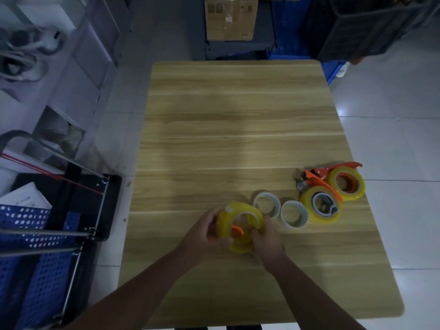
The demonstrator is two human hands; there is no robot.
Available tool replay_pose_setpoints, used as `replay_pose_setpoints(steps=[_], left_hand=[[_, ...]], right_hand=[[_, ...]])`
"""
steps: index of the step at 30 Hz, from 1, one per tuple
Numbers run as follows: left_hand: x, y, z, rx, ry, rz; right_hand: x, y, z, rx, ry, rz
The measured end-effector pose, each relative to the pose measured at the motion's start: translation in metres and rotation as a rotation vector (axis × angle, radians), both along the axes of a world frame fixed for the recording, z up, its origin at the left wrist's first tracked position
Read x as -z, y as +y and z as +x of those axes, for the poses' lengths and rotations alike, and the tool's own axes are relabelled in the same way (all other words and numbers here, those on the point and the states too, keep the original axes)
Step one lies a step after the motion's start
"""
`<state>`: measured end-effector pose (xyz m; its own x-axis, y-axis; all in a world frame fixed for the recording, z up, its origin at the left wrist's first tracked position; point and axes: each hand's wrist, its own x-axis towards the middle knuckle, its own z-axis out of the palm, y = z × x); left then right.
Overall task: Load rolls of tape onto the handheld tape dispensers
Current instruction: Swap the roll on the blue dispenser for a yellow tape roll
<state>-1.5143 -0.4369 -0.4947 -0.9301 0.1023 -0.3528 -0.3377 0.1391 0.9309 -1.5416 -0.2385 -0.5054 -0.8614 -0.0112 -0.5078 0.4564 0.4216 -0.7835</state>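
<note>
Left hand (202, 232), right hand (267, 241) clasp yellow tape roll (239, 209).

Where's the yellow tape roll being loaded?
In the head view, the yellow tape roll is over the near half of the table, gripped between left hand and right hand, just left of a pale ring.
</note>
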Motion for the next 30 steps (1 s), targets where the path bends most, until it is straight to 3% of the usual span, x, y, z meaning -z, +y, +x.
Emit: replay_pose_setpoints(steps=[3,8,15,19,22,25,30], left_hand=[[0.008,0.005,0.000,-0.092,-0.117,0.016],[0.007,0.000,-0.002,-0.116,-0.056,-0.029],[-0.014,-0.014,-0.008,-0.113,0.012,-0.019],[-0.032,-0.024,-0.020,-0.084,-0.062,0.056],[-0.036,-0.027,-0.027,0.027,-0.120,0.113],[-0.039,-0.020,-0.026,0.136,-0.136,0.288],[-0.040,-0.008,-0.021,0.103,-0.230,0.434]], right_hand=[[-0.002,-0.007,0.002,0.119,-0.007,-0.197],[-0.001,-0.005,0.008,0.119,-0.008,-0.351],[-0.002,0.007,0.006,-0.080,0.149,-0.291],[-0.029,0.007,0.000,-0.097,0.450,-0.172],[-0.057,-0.005,-0.012,-0.350,0.637,-0.123],[-0.067,-0.025,-0.019,-0.515,0.616,-0.109],[-0.066,-0.036,-0.025,-0.429,0.506,-0.229]])
